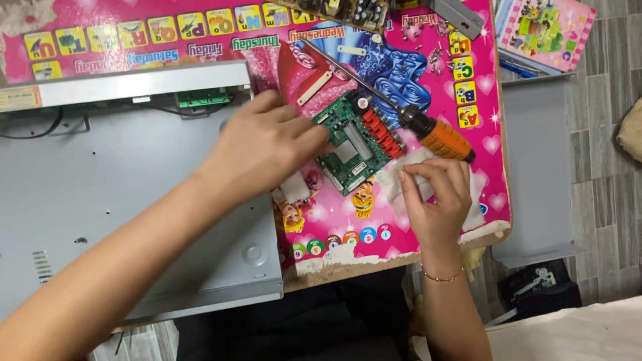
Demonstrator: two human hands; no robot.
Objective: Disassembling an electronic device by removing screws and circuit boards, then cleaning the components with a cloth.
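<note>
Here, mid-frame, the left hand [264, 144] has its grip closed on the green circuit board [358, 144]; the right hand [435, 194] pinches a white tissue [394, 184] beside the orange-handled screwdriver [445, 140].

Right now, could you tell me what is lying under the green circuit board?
The green circuit board lies on the pink printed mat, with cartoon figures showing beside its lower edge. The left hand covers its left corner, and anything directly beneath the board is hidden.

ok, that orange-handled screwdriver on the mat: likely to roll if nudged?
Probably: the screwdriver has a rounded handle and a long thin shaft lying flat on the smooth pink mat. The handle looks heavier than the shaft, so it may pivot there. Likely stiff.
</note>
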